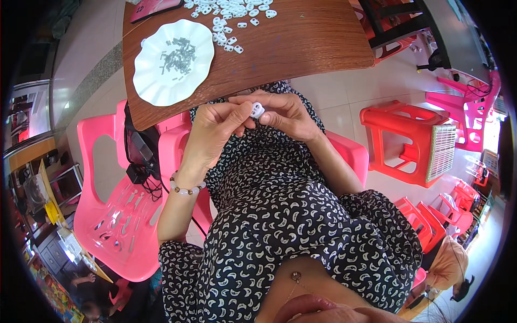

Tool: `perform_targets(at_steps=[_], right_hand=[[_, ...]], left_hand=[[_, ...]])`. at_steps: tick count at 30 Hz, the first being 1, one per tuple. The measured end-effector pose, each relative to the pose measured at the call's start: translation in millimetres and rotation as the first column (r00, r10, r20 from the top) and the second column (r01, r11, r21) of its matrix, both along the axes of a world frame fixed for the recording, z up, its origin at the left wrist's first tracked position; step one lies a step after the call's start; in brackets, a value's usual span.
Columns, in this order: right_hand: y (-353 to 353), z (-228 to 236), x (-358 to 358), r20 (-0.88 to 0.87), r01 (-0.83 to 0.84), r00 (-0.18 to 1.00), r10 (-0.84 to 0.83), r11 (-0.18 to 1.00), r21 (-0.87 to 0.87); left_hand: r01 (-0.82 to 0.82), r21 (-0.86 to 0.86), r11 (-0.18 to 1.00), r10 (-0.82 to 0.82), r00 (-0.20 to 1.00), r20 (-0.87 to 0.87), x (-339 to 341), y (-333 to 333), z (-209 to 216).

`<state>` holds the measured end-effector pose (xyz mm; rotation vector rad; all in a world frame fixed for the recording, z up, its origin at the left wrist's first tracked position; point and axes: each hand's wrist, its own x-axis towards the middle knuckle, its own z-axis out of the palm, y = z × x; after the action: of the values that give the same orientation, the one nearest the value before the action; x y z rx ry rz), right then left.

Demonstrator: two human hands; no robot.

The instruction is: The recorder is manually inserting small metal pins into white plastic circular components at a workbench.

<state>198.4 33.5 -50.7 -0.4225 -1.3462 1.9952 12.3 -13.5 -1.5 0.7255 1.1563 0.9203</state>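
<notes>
In front of my lap, just off the table's near edge, both hands meet around a small white two-hole plastic piece (257,110) that looks like a cord lock. My left hand (218,121) pinches it from the left between thumb and finger. From the other side, the thumb and fingers of my right hand (291,114) close on the same piece. A white wavy-rimmed plate (153,81) on the table carries a heap of tiny grey spring-like pieces (180,56). Farther back, many loose white two-hole pieces (231,9) lie scattered on the wood.
The brown wooden table (301,43) ends just beyond my hands. A pink phone or case (153,8) lies at its far left. On my left stands a pink chair (116,215) with a black bag (141,145); red stools (404,140) stand right. Other people are at both lower sides.
</notes>
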Motion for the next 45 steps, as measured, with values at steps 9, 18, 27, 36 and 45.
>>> perform_targets(at_steps=[9,18,27,36,45], right_hand=[[1,-4,-1,-0.028,0.002,1.000,-0.002,1.000,0.021],[-1,-3,0,-0.003,0.019,1.000,-0.020,0.996,-0.091],[-3,0,-4,-0.036,0.028,0.999,-0.035,0.985,-0.171],[9,20,-9,0.054,0.082,0.996,-0.076,0.990,-0.114],[157,89,4,0.135,0.368,0.672,-0.728,0.486,0.793]], left_hand=[[0.006,-0.016,1.000,-0.006,1.000,0.009,-3,0,-4],[0.007,-0.012,1.000,-0.007,1.000,-0.018,-4,-1,-3],[-0.015,-0.073,0.997,0.022,0.994,0.105,-9,-3,-4],[-0.030,-0.072,0.997,0.041,0.987,0.156,-14,-2,-4],[-0.112,-0.073,0.991,0.120,0.985,0.120,-29,-16,5]])
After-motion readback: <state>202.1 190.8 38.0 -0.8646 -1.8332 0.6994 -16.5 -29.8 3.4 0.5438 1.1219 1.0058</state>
